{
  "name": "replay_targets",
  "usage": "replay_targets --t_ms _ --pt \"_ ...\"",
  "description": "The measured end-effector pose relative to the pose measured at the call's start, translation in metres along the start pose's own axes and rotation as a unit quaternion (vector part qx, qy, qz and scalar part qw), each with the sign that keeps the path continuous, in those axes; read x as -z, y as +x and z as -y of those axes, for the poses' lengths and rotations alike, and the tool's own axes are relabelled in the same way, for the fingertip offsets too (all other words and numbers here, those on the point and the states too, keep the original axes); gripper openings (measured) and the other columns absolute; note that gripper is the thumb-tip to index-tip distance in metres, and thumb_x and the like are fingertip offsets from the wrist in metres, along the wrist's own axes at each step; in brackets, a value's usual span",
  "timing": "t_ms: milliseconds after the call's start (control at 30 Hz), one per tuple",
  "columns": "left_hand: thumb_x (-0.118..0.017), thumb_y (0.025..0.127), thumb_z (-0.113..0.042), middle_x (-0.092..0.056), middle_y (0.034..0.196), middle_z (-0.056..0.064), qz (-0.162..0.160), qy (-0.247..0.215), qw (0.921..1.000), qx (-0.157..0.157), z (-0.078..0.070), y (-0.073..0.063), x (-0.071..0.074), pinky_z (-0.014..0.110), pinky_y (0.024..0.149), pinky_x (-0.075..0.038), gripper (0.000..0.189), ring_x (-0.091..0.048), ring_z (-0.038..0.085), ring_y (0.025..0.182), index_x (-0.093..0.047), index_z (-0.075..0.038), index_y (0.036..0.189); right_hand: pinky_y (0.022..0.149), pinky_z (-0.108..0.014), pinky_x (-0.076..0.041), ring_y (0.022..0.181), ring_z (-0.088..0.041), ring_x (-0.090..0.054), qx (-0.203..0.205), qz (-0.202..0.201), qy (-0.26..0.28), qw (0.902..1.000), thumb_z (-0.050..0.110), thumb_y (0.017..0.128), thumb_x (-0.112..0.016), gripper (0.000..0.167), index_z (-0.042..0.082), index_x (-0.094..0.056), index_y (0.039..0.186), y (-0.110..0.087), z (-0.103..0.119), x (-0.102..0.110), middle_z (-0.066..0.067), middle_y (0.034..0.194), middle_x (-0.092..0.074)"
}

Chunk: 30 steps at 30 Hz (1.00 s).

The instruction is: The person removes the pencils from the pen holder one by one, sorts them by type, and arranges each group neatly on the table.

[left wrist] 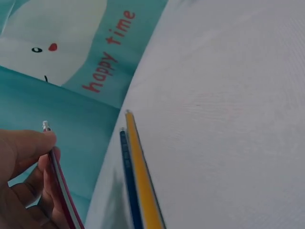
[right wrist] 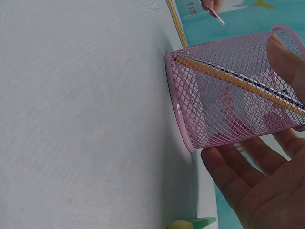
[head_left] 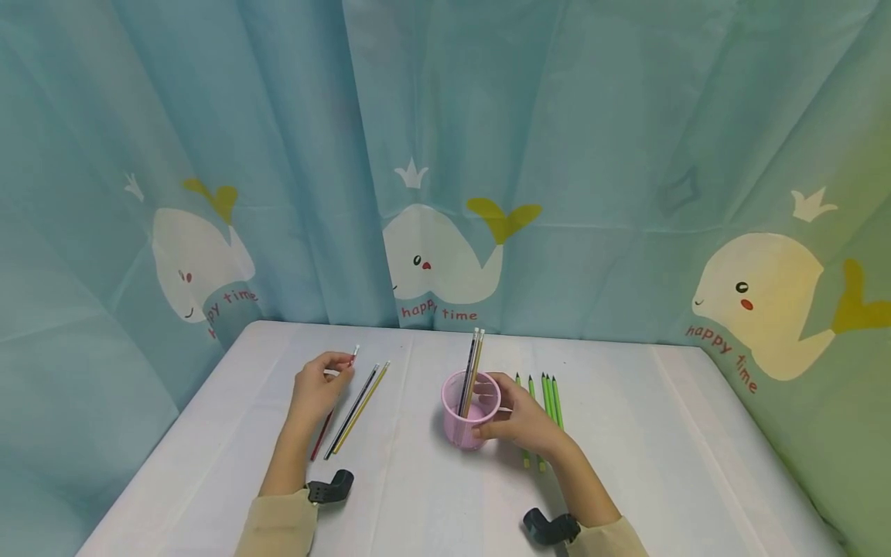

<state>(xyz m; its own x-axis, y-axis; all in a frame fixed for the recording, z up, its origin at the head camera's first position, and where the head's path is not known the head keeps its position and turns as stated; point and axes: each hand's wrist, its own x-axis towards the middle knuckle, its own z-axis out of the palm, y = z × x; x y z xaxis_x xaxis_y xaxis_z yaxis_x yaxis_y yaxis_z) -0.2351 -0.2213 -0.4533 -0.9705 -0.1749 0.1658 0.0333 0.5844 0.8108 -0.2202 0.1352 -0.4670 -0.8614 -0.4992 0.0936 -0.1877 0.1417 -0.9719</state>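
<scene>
My left hand pinches a red striped pencil between thumb and fingers, close to its white eraser end. Its other end slants down towards the table. Just right of it lie a dark blue pencil and a yellow pencil, side by side. A pink mesh pencil cup stands upright at mid-table, with my right hand gripping its right side, thumb at the front and fingers behind. Inside the cup, a dark pencil and a yellow pencil lean together, eraser ends up.
Several green pencils lie right of the cup, partly under my right hand and forearm. The white table ends at the back against a blue-green curtain printed with whales. Black wrist cameras sit on the left wrist and right wrist.
</scene>
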Motion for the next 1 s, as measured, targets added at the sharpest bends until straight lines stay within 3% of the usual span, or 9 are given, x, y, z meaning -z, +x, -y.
replay_targets --t_ms 533,1000 --pt "-0.065 0.096 -0.015 -0.069 0.107 0.013 0.024 0.009 0.9995 0.020 0.015 0.001 -0.017 0.040 0.084 -0.055 0.025 -0.067 0.026 0.096 -0.067 -0.004 0.118 0.103 -0.047 -0.051 0.129 -0.042 -0.052 -0.001 -0.001 -0.001 1.0000 0.006 0.072 -0.087 0.081 0.006 -0.045 0.142 0.000 0.000 0.000 -0.021 0.141 -0.053" --pt "-0.065 0.094 -0.008 -0.069 0.107 0.012 0.034 0.006 0.9985 0.042 0.016 -0.002 -0.020 0.031 0.075 -0.055 0.026 -0.069 0.023 0.091 -0.066 -0.003 0.120 0.102 -0.046 -0.052 0.129 -0.041 -0.053 0.000 -0.001 0.000 1.0000 0.008 0.072 -0.088 0.081 0.008 -0.046 0.141 0.001 -0.002 0.000 -0.019 0.142 -0.053"
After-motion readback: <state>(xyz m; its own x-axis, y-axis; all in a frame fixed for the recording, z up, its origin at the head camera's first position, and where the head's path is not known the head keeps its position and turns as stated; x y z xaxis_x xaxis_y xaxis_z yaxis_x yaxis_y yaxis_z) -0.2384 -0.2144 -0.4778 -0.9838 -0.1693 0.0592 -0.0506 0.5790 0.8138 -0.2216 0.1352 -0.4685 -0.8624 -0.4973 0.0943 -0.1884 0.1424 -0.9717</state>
